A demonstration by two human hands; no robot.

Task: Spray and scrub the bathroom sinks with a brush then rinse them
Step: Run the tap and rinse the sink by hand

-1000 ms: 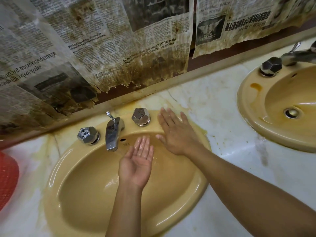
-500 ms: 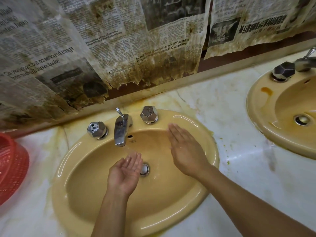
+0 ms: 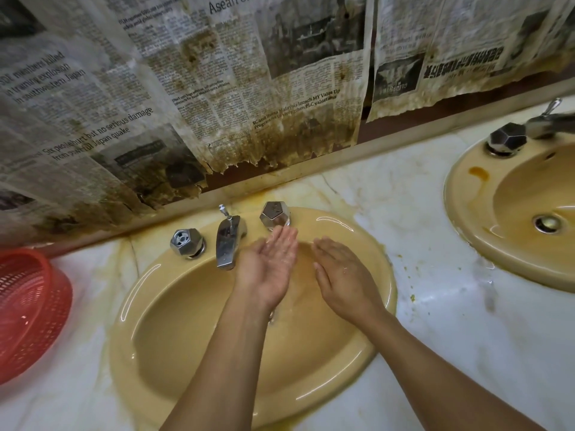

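Left hand is cupping palm-up, right hand lying flat, fingers straight and empty, over the centre-frame sink stretching left-to-right; newspaper reading "Japan quake".

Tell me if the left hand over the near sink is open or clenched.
Open. The left hand lies palm up over the sink, fingers straight and together, wet, holding nothing.
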